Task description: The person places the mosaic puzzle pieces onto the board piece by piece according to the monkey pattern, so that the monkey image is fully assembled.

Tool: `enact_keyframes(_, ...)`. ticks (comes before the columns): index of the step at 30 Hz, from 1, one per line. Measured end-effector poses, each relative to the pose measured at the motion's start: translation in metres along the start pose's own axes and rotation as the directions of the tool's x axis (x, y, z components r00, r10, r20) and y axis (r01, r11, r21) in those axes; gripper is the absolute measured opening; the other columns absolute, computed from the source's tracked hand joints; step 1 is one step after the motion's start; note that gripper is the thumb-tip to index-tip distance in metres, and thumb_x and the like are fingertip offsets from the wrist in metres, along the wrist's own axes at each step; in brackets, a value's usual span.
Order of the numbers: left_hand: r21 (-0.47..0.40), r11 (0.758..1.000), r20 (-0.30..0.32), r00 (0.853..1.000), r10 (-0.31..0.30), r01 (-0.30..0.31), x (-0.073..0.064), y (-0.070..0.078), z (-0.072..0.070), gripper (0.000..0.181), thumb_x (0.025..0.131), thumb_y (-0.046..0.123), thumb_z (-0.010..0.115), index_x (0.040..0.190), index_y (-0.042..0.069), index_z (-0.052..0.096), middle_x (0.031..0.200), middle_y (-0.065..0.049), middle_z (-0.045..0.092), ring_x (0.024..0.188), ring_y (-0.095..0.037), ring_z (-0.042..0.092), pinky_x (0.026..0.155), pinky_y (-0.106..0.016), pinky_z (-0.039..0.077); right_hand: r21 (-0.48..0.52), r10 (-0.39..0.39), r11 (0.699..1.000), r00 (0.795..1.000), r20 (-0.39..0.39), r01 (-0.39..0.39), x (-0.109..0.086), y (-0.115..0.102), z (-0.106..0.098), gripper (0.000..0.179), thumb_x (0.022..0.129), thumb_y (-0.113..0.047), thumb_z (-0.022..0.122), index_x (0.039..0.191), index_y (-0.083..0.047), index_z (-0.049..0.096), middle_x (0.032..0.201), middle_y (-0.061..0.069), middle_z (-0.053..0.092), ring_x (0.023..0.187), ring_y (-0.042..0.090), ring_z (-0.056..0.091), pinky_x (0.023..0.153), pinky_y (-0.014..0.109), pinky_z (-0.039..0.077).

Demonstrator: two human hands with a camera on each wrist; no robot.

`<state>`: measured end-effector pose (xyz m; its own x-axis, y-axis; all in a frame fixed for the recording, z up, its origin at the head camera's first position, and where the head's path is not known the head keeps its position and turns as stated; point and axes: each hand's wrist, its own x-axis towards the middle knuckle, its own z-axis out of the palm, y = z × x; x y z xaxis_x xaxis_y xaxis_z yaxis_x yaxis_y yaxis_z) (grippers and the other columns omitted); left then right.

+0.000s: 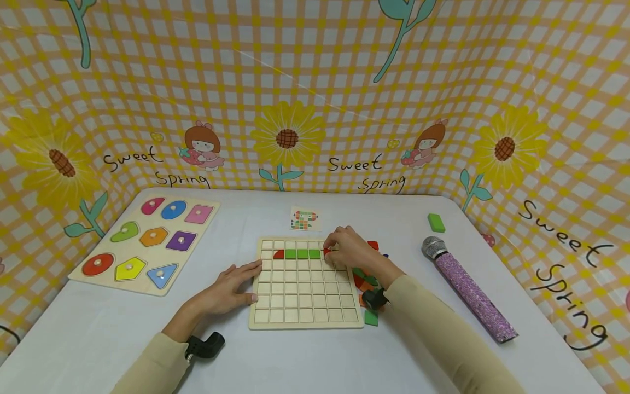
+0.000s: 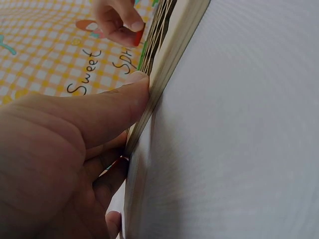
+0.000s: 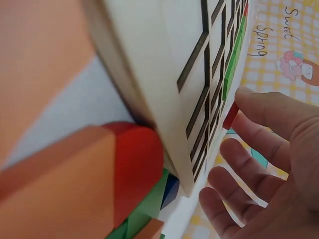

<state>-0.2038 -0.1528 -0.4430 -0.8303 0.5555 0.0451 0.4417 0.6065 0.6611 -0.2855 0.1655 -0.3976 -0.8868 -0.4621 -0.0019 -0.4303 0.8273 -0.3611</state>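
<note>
A light wooden grid board [image 1: 305, 301] lies in the middle of the white table. Its second row from the back holds a red tile [image 1: 279, 254] with one rounded corner, then several green square tiles [image 1: 302, 254] side by side. My right hand [image 1: 355, 249] pinches another red tile [image 3: 231, 117] between thumb and index finger, at the right end of that row beside the last green one. My left hand [image 1: 221, 290] rests at the board's left edge; in the left wrist view its thumb [image 2: 119, 107] presses against the rim.
Loose coloured tiles [image 1: 371, 318] lie along the board's right side, partly under my right forearm. Behind the board is a small pattern card [image 1: 305, 219]. A knobbed shape puzzle [image 1: 179, 225] is at left; a glittery purple microphone [image 1: 472, 298] and a green block [image 1: 436, 222] are at right.
</note>
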Motion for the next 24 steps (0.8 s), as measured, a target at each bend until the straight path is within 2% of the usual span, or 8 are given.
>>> enact_keyframes(6,-0.006,1.0,0.005,1.0,-0.004,0.004,0.0,0.0001,0.0,0.066,0.088,0.018,0.064,0.144,-0.001,0.034,0.156,-0.015,0.027,0.145,-0.035,0.022,0.116,-0.061,0.004,0.005,0.014,1.0,0.998,0.06,-0.014,0.0055,0.0019,0.0017,0.02,0.086,-0.025,0.068,0.104,-0.014,0.07,0.096,0.004,0.059,0.087,0.02,0.045,0.073,0.031,0.04)
enact_keyframes(17,-0.015,1.0,0.009,1.0,-0.011,0.011,-0.0002,0.0013,-0.0005,0.067,0.088,0.018,0.064,0.144,-0.002,0.034,0.155,-0.015,0.027,0.145,-0.035,0.022,0.117,-0.06,0.004,-0.036,-0.006,0.999,0.999,0.046,0.007,0.0078,0.003,0.0059,0.022,0.085,-0.026,0.07,0.105,-0.015,0.069,0.095,0.003,0.059,0.091,0.021,0.048,0.074,0.032,0.043)
enact_keyframes(24,-0.001,1.0,0.008,1.0,-0.014,0.014,0.0,0.0005,-0.0002,0.067,0.088,0.018,0.064,0.144,-0.001,0.033,0.156,-0.015,0.026,0.145,-0.035,0.022,0.117,-0.06,0.004,-0.013,0.012,1.0,0.999,0.047,-0.012,0.0074,0.0043,0.0062,0.022,0.086,-0.026,0.069,0.106,-0.017,0.069,0.099,0.003,0.059,0.091,0.02,0.048,0.075,0.032,0.043)
